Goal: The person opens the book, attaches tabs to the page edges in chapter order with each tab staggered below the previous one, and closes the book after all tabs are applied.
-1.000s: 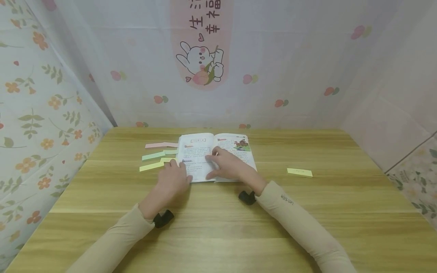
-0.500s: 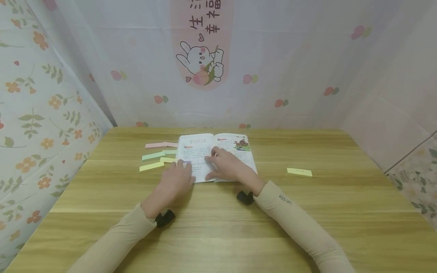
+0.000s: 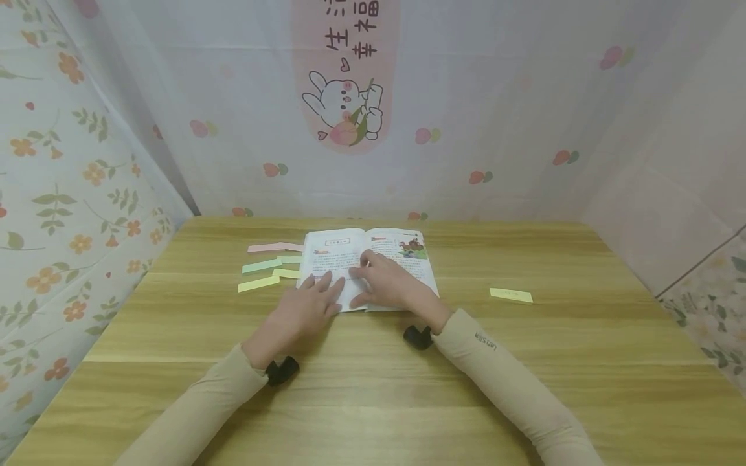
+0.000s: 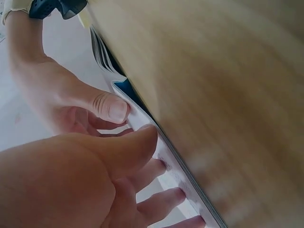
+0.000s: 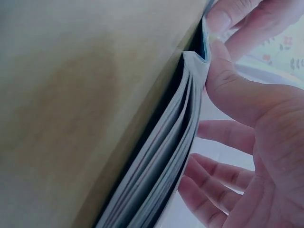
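Note:
An open book (image 3: 332, 255) with printed pages lies flat in the head view. My left hand (image 3: 305, 307) rests on the lower left page with its fingers spread. Near the spine, the right hand (image 3: 390, 281) touches the pages, its thumb low by the bottom edge and its fingers slightly bent. The left wrist view has the left fingers (image 4: 164, 204) lying on the page and the thumb at the book's near edge. In the right wrist view, the right thumb (image 5: 232, 85) meets that edge beside the page block (image 5: 166, 137), close to the left thumb.
Left of the book lie paper strips in pairs: pink (image 3: 265, 248), green (image 3: 261, 266) and yellow (image 3: 258, 284), their right ends at the page edge. A single yellow strip (image 3: 511, 295) lies to the right on the wooden table (image 3: 373, 414). Printed curtains (image 3: 495, 97) hang behind.
My left hand has slid right from the left page's outer edge, by the yellow strips, and its fingers have spread over the page. The right hand has stayed nearly still.

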Motion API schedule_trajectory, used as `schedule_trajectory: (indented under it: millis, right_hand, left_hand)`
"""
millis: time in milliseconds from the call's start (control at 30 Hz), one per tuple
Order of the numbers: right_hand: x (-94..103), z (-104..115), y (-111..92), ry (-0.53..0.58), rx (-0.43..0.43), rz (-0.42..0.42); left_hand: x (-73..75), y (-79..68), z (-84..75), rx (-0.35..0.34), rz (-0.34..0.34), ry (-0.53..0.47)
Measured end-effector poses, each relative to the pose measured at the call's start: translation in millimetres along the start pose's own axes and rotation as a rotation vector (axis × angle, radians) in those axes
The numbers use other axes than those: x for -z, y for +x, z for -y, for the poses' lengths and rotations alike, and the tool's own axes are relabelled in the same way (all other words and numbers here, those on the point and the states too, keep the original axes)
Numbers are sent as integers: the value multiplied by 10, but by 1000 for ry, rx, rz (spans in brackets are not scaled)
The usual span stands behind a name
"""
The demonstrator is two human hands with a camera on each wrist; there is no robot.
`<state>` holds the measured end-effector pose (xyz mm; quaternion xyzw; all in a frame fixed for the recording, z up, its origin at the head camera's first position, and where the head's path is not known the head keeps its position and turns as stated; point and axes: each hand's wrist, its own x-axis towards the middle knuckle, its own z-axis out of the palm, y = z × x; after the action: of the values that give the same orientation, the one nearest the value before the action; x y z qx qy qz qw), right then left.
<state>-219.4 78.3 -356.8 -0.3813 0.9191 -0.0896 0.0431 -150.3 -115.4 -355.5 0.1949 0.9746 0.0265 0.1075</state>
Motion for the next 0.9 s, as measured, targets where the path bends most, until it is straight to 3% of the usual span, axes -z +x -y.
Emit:
schedule_trajectory:
  millis: [400,600,900]
  right_hand:
    - [52,-107,113,62,-50,3]
    - [93,-219,276,25,-75,13]
    - [160,-359,506,-91,-81,100]
  left_hand:
    - [2,18,-2,8,27,2]
    - [5,17,-3,4,24,5]
    - [3,10,-8,1,27,-24]
